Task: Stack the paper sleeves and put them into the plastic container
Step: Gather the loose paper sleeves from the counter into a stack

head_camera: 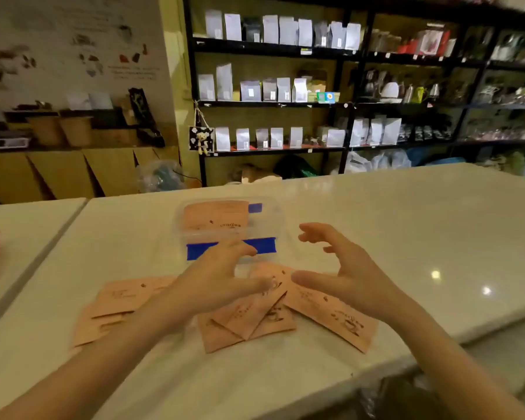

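Loose paper sleeves (285, 310) lay fanned and overlapping on the white counter (406, 225) nearest the viewer. They were probably light, thin and slippery, and best squared by pressing their outer edges inward. Above them, the left hand (215, 277) and right hand (346, 274) hovered with fingers spread, gripping nothing. Beyond stood the plastic container (228, 228), with sleeves already inside.

Both hands (222, 277) (343, 268) empty, fingers spread, palms facing inward

White counter (376, 213), black shelving (346, 104) behind, cream wall (73, 40)
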